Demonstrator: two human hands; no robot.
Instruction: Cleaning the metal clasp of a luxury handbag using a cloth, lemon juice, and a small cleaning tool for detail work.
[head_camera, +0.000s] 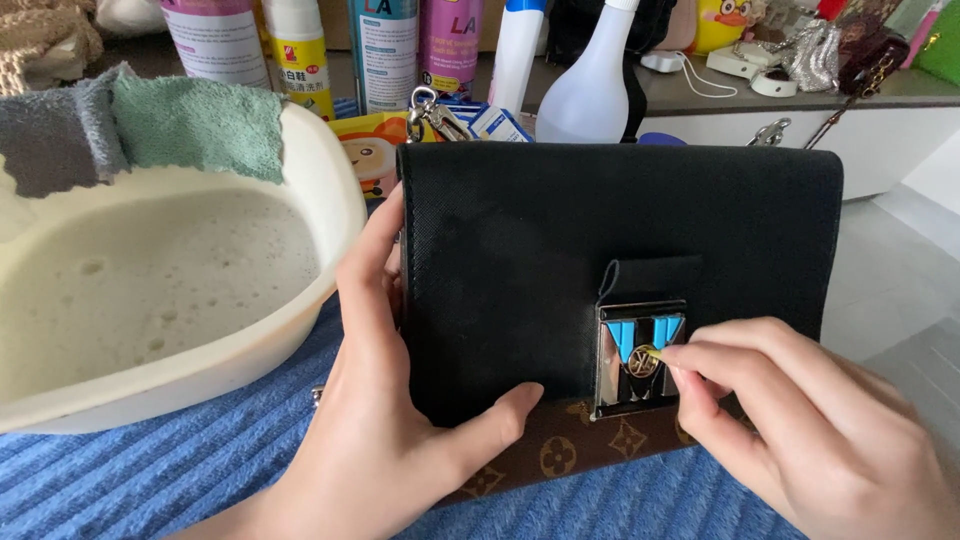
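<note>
A black handbag (560, 250) with a brown patterned lower body stands upright in front of me on a blue ribbed towel (170, 470). Its flap carries a silver clasp (637, 355) with blue and black stripes. My left hand (390, 400) grips the bag's left edge, thumb pressed on the flap's lower front. My right hand (800, 430) pinches a thin small stick, its tip touching the round centre of the clasp. The stick is mostly hidden by my fingers.
A cream basin (330, 210) of foamy water sits at the left, with grey and green cloths (140, 125) draped over its rim. Several cleaner bottles and a spray bottle (590, 80) stand behind the bag. A low white shelf with small items runs along the back right.
</note>
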